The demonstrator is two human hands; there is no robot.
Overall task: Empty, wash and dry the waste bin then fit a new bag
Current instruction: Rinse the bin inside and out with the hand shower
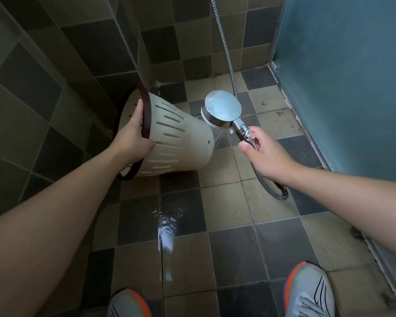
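Gripping the dark rim (146,115) of the bin (176,140), the left hand (133,138) holds it off the floor (226,202), tipped on its side with the mouth facing left toward the tiled wall (66,76) and the closed base pointing right. Its fingers curl over the rim into the mouth while the thumb presses the outside of the pale, slotted wall. At the right, the right hand (261,149) holds the chrome handle of the shower head (222,108), thumb along the near side and fingers wrapped round behind it. That round head sits just beside the bin's base, face turned down and left, and water (218,139) sprays from it against the base edge and falls to the tiles. A metal hose (225,49) hangs down the back wall from above, and a second stretch of it loops out below the right wrist. Wet floor tiles in tan and dark grey show a bright streak of running water between the 2 forearms. At the right stands a teal frosted panel (343,76), with grime along its bottom track. Showing at the bottom edge are 2 grey shoes (309,291) with orange trim, planted on the wet tiles.
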